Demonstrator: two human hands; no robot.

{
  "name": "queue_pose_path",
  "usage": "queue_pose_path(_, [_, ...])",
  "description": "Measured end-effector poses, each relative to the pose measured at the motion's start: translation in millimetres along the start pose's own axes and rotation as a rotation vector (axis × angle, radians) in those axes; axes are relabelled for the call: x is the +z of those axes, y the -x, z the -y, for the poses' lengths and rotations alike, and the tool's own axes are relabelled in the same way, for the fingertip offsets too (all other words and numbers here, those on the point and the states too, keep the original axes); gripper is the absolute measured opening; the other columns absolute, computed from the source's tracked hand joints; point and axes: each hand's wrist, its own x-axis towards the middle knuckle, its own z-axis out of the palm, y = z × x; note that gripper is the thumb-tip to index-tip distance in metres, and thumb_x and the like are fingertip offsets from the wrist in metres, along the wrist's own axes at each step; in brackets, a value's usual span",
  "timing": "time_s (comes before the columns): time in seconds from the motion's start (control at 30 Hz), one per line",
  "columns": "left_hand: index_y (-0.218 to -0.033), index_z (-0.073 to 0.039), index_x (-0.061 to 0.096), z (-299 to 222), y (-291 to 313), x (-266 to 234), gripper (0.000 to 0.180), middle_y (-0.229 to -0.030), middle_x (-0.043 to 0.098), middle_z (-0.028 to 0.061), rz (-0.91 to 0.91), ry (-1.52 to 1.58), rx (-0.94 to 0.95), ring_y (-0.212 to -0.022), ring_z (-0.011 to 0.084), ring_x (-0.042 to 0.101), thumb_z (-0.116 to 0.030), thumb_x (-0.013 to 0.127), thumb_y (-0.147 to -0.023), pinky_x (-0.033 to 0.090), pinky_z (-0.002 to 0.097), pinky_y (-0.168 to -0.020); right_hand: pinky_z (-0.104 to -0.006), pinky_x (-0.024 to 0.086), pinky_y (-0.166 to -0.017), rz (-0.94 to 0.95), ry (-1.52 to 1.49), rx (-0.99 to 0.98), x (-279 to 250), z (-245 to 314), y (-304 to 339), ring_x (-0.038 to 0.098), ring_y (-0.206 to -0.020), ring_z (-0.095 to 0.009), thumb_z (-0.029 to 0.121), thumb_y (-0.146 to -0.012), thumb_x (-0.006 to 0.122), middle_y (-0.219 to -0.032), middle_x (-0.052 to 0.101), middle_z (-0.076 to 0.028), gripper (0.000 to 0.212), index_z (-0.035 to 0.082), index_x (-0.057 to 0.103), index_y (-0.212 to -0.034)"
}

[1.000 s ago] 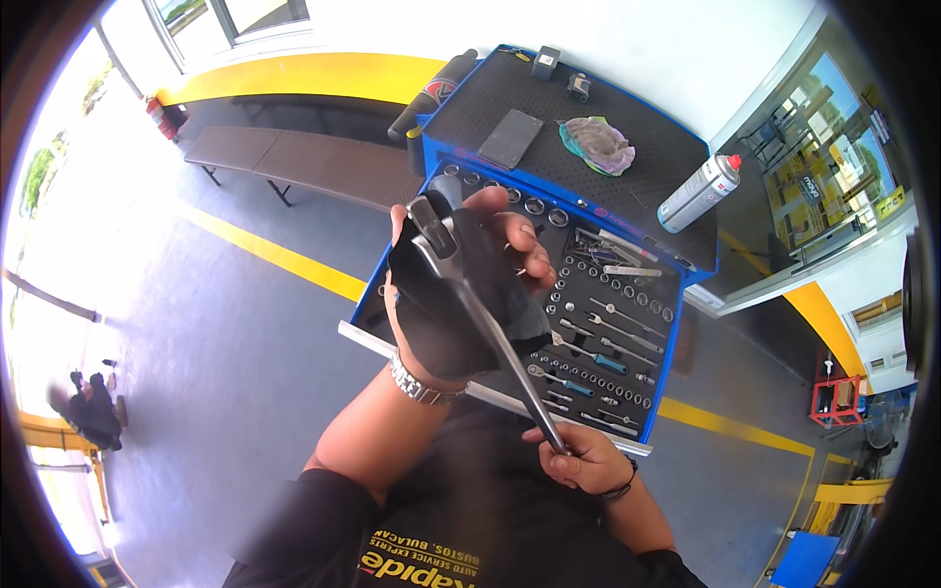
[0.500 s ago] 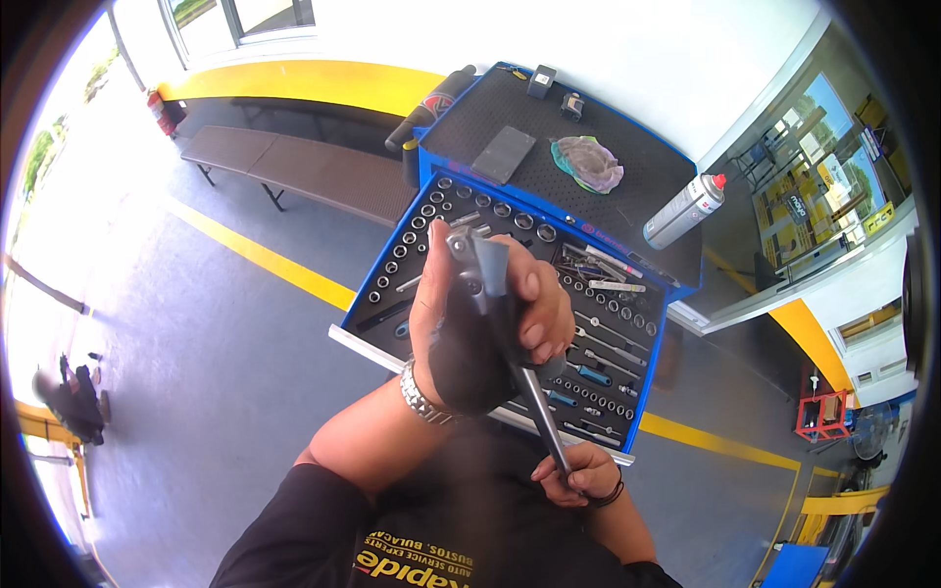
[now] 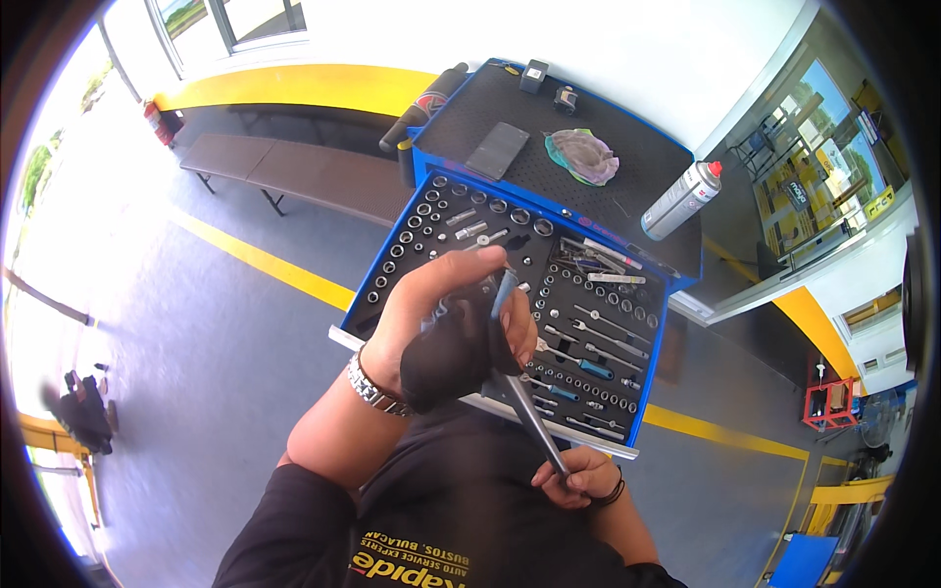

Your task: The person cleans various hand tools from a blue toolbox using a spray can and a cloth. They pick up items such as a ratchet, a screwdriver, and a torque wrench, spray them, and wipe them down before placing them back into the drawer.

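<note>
Above the socket tray (image 3: 392, 284), the left hand (image 3: 441, 323) grasps a black cloth (image 3: 446, 358); the right hand (image 3: 578, 475) grips the ratchet handle (image 3: 524, 407).

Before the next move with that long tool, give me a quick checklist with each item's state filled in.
1. Left hand grips the black cloth around the tool: ok.
2. Right hand holds the lower end of the tool: ok.
3. Tool clear of the socket drawer: ok, held above it.
4. Tool's upper tip visible: ok, blue part shows above the cloth.
5. Spray can upright, away from both hands: ok.
6. Tool clean: cannot tell.
</note>
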Motion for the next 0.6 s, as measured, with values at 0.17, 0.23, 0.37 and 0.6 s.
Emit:
queue_pose_path(0.17, [-0.109,0.001,0.057,39,-18,-20,0.077,-0.098,0.059,0.0129,0.450,0.499,0.231,-0.085,0.0276,0.058,-0.071,0.039,-0.093,0.047,0.0395,-0.080,-0.0195,0.028,-0.035,0.082,-0.132,-0.021,-8,-1,-12,0.035,-0.040,-0.005,0.029,-0.100,0.057,-0.060,0.043,-0.002,0.050,-0.010,0.051,-0.130])
queue_pose_path(0.23, [-0.115,0.002,0.055,45,-19,-21,0.077,-0.101,0.059,0.0122,0.428,0.443,0.260,-0.089,0.0268,0.058,-0.070,0.043,-0.093,0.048,0.0404,-0.083,-0.0195,0.028,-0.035,0.130,-0.182,-0.021,-12,-2,-14,0.037,-0.040,-0.005,0.029,-0.100,0.057,-0.060,0.043,-0.003,0.050,-0.011,0.050,-0.130])
queue_pose_path(0.37, [-0.114,-0.001,0.056,41,-18,-4,0.066,-0.094,0.053,0.0064,0.243,0.350,0.201,-0.081,0.0216,0.052,-0.063,0.048,-0.095,0.042,0.0398,-0.077,-0.0188,0.029,-0.035,0.203,-0.311,-0.037,-19,-4,-17,0.038,-0.040,-0.006,0.027,-0.100,0.057,-0.059,0.042,-0.004,0.049,-0.011,0.050,-0.130])
queue_pose_path(0.6, [-0.128,0.002,0.048,35,-11,10,0.070,-0.096,0.056,0.0095,0.095,0.116,0.290,-0.080,0.0176,0.056,-0.035,0.082,-0.078,0.046,0.0370,-0.074,-0.0226,0.036,-0.043,-0.004,0.126,-0.154,-19,6,-27,0.043,-0.047,-0.007,0.035,-0.098,0.059,-0.063,0.047,-0.003,0.052,-0.008,0.054,-0.129])
